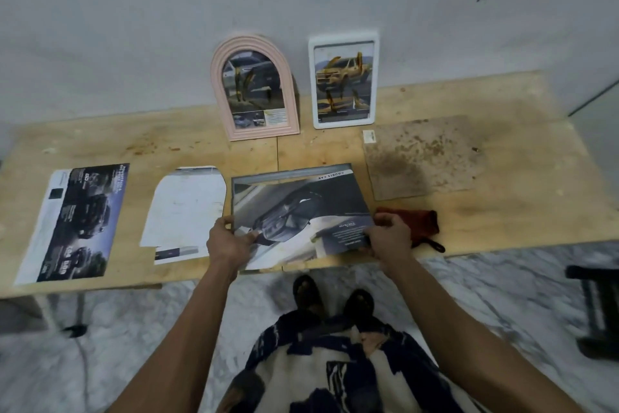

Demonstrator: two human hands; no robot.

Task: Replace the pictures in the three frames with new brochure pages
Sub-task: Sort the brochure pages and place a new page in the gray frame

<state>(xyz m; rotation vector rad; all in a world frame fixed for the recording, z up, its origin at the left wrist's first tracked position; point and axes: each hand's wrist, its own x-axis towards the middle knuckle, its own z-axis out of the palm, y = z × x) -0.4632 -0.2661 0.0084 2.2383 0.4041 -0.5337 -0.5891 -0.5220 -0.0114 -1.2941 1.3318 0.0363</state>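
Observation:
A pink arched frame [255,87] and a white rectangular frame [344,81] lean upright against the wall, each with a car picture inside. A third, dark-edged frame [291,174] lies flat near the table's front edge. Over it rests a brochure page [301,215] with a dark car on it. My left hand [227,241] grips the page's lower left corner and my right hand [390,235] grips its lower right edge. Left of it lies an arch-cut white sheet [186,205], and further left a full brochure page [77,221].
The wooden table [469,221] stands against a white wall. A stained brown backing board [422,158] lies at the right, with a red cloth [415,221] just beside my right hand. A black object [599,308] sits on the marble floor at the right.

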